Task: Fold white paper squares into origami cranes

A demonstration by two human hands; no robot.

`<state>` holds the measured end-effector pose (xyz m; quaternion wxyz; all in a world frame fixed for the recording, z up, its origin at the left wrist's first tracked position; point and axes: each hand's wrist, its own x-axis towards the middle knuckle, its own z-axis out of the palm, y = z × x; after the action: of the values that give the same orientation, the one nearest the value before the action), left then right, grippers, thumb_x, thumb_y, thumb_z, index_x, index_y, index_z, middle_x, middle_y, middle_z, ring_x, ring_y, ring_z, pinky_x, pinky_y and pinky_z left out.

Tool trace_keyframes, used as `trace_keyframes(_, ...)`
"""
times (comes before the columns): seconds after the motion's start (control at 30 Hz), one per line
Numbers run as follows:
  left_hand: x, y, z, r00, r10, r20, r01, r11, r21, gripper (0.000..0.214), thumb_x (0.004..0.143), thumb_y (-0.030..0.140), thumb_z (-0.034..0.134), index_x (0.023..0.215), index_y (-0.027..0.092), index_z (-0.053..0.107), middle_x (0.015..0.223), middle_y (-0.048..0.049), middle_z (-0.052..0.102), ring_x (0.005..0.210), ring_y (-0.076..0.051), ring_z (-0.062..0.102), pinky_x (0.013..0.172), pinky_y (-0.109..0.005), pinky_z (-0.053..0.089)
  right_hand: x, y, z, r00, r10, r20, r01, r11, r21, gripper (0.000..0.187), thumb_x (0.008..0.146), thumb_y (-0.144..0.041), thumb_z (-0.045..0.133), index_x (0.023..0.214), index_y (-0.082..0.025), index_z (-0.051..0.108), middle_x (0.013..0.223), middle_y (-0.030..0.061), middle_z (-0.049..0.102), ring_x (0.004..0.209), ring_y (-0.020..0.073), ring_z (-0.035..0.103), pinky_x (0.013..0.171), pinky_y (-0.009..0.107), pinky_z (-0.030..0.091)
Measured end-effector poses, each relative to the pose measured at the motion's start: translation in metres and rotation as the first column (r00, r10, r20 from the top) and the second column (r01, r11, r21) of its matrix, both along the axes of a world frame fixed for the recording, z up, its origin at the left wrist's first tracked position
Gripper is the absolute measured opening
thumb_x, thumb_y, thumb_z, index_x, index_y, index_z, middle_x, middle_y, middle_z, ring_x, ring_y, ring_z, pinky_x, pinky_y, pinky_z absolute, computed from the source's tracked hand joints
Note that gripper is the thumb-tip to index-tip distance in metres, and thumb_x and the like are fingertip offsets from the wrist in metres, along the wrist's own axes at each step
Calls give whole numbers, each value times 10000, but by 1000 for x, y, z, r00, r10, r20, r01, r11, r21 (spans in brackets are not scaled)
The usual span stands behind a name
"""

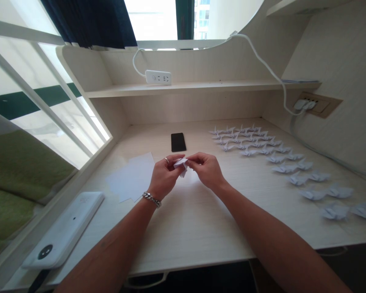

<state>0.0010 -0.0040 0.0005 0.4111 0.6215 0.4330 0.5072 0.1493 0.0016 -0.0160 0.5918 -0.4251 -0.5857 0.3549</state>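
Between my two hands, above the middle of the desk [183, 228], is a small piece of folded white paper [181, 163]. My left hand [164, 175], with a ring and a chain bracelet [151, 199] at the wrist, pinches it from the left. The fingertips of my right hand [205, 169] close on its right side. Fingers cover part of the paper, so its full shape is hidden. Left of my hands lie loose white paper sheets [131, 177]. Rows of folded paper cranes [259, 144] stand on the right side of the desk.
A black phone [178, 142] lies just beyond my hands. At the front left rests a white device [67, 228] with a dark cable. On the shelf [201, 87] sits a white power strip [158, 77]; a white cord [262, 61] runs down to a wall socket [319, 104].
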Motion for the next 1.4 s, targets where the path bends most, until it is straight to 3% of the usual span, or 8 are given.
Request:
trace_keyframes(0.2, 1, -1, 1, 992, -62, 107, 70, 995, -72, 415, 662, 178, 748, 1058, 85, 666, 787, -78, 722, 675, -161, 672, 649, -281, 543, -1, -3, 3, 999, -31, 14, 31, 999, 14, 125, 743, -279, 684, 769, -160, 710, 724, 47, 713, 668, 176, 657, 636, 276, 509)
trace_keyframes(0.4, 0, -2, 2, 969, -132, 210, 166, 975, -150, 484, 630, 140, 765, 1095, 100, 638, 911, -97, 718, 708, -170, 686, 711, -330, 557, 1, -1, 2, 998, -57, 20, 57, 998, 16, 128, 734, -290, 683, 766, -169, 708, 728, 44, 707, 667, 177, 645, 643, 287, 509)
trace_keyframes(0.77, -6, 2, 0, 931, -260, 257, 309, 935, -174, 597, 587, 66, 761, 1158, 158, 611, 942, -59, 681, 773, -143, 643, 727, -288, 524, 4, 3, 0, 998, -27, -50, 27, 1000, 4, 143, 716, -306, 708, 760, -170, 703, 705, 36, 692, 647, 165, 629, 636, 293, 511)
trace_keyframes(0.97, -5, -2, 5, 921, -241, 305, 317, 920, -232, 601, 584, 25, 714, 1159, 162, 608, 860, -36, 677, 729, -124, 625, 698, -261, 504, 5, 4, 0, 998, -10, -63, 10, 1000, -1, 146, 711, -304, 707, 766, -169, 702, 718, 36, 695, 652, 164, 627, 627, 291, 510)
trace_keyframes(1.1, -3, -5, 10, 901, -202, 385, 327, 898, -294, 510, 632, 86, 698, 1129, 159, 612, 857, -46, 678, 735, -153, 647, 702, -309, 524, 5, 4, 0, 997, 0, -74, 0, 1000, -5, 142, 708, -301, 708, 763, -171, 700, 714, 33, 695, 642, 161, 623, 617, 289, 507)
trace_keyframes(1.4, -3, -3, 5, 928, -173, 329, 273, 918, -289, 592, 587, 128, 785, 1148, 160, 599, 853, -53, 687, 680, -146, 661, 702, -328, 541, 4, 4, -1, 999, -16, -43, 16, 1000, -1, 149, 709, -314, 708, 763, -175, 706, 723, 39, 700, 652, 169, 630, 635, 301, 510)
